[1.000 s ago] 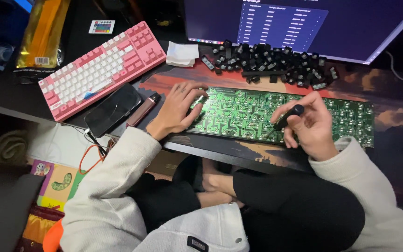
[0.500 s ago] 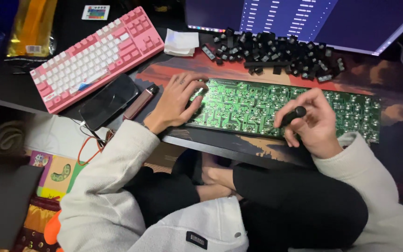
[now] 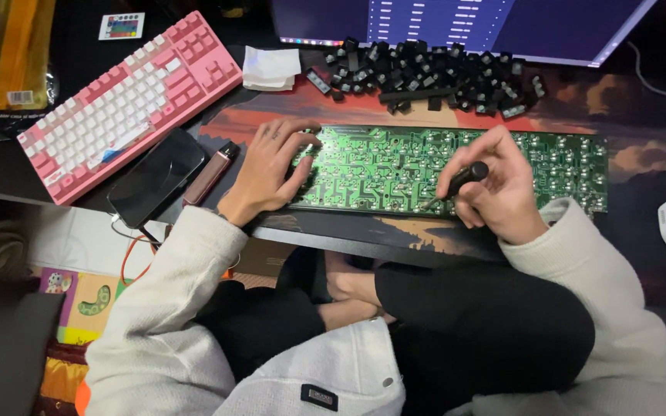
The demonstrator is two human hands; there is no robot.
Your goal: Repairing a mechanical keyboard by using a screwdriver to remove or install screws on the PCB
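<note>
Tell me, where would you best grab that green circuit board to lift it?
Probably by the bare right short edge of the circuit board, coming in from the right side. It lies flat and long on the desk mat, the left hand already covers its left end, and the right hand works a dark tool near the middle. Pinching the edges also avoids the soldered face.

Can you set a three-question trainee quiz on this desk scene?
1. True or false: the right hand holds a dark tool over the green circuit board.
2. What does the left hand rest on? A) pink keyboard B) the board's left end C) phone
3. What lies heaped between the board and the monitor?

Key: 1 true; 2 B; 3 black keycaps.
</note>
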